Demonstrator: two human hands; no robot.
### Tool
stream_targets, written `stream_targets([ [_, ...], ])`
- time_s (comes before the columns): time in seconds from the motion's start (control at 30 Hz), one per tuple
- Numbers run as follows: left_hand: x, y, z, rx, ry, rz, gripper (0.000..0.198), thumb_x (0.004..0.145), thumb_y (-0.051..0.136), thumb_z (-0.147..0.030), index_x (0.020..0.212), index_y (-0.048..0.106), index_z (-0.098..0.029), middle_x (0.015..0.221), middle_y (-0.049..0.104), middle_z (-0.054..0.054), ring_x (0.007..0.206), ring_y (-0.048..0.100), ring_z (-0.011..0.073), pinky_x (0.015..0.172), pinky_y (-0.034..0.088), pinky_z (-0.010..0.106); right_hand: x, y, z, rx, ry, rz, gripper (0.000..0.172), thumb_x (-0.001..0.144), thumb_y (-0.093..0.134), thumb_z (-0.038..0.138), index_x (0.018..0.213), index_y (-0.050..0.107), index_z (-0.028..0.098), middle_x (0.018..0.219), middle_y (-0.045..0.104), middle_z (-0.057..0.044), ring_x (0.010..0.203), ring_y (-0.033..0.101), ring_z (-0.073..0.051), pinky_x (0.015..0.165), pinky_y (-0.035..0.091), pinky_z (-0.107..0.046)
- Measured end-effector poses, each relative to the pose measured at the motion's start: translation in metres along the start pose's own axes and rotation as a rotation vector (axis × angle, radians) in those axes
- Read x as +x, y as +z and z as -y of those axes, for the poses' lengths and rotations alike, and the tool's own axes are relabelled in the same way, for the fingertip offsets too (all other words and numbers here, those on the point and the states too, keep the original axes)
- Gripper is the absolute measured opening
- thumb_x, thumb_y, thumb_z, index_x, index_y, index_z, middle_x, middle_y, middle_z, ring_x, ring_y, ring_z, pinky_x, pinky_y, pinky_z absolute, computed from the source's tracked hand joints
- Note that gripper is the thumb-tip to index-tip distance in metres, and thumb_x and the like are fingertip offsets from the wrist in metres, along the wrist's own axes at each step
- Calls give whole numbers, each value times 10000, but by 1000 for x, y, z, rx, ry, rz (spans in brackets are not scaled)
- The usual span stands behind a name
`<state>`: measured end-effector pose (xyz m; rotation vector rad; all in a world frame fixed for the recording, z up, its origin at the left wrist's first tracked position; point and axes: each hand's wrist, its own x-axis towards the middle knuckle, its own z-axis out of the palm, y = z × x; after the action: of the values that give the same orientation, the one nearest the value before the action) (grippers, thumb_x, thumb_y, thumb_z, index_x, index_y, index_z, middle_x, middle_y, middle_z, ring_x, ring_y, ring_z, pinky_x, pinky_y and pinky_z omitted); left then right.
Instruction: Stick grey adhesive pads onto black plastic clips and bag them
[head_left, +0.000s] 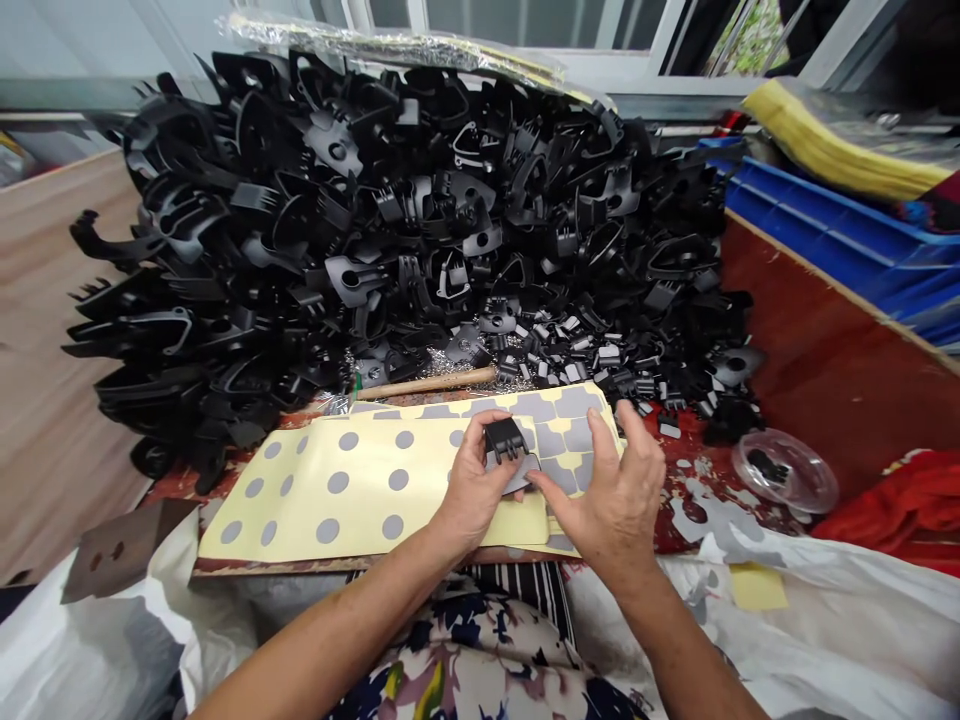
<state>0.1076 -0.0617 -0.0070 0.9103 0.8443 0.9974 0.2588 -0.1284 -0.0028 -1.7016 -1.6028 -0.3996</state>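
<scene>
My left hand [469,495] is closed around a small black plastic part [504,438] with several short prongs along one edge. A flat grey piece [523,472] shows just below the prongs, partly covered by my fingers. My right hand [619,505] is open at the right, its fingers raised and apart. Its thumb tip is at the edge of the grey piece. Beneath both hands lie a yellow backing sheet [364,505] with round grey stickers and another sheet [577,437] with larger cut grey shapes.
A high pile of black plastic parts [360,200] fills the back. A wooden stick [427,384] lies behind the sheets, near scattered small metal pieces. At right are a clear bowl [814,470], a red cloth [900,515] and blue crates [840,225]. Wooden boards border both sides.
</scene>
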Motion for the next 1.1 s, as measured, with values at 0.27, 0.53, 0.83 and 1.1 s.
stream_targets([
  [0.27, -2, -9, -20, 49, 43, 123, 539, 765, 872, -299, 1210, 569, -272, 882, 555, -32, 635, 542, 115, 473, 549, 222, 4, 9, 10, 623, 230, 300, 152, 1027, 548, 254, 1132, 658, 251, 1000, 745, -34, 918, 718, -203, 826, 566, -322],
  [0.53, -15, -21, -39, -369, -284, 139, 499, 790, 850, -195, 1225, 607, -234, 1099, 674, 49, 898, 677, 179, 756, 598, 301, 7, 24, 29, 620, 206, 91, 97, 987, 571, 173, 1033, 614, 246, 914, 688, -12, 847, 674, -175, 779, 543, -293],
  [0.83, -28, -35, -55, -324, -255, 59, 333, 815, 830, -219, 1123, 709, -179, 981, 712, 46, 817, 642, 142, 749, 561, 269, 20, 16, 44, 491, -64, 199, 129, 1010, 571, 220, 1074, 678, 252, 1189, 644, -84, 1159, 578, -281, 1000, 443, -473],
  [1.1, -20, -89, -104, -141, 69, -201, 372, 722, 902, -280, 1046, 737, -198, 935, 735, 14, 809, 660, 142, 829, 575, 290, 25, 14, 69, 592, -105, 282, 121, 992, 585, 130, 973, 624, 242, 1093, 659, -45, 1073, 574, -249, 943, 434, -439],
])
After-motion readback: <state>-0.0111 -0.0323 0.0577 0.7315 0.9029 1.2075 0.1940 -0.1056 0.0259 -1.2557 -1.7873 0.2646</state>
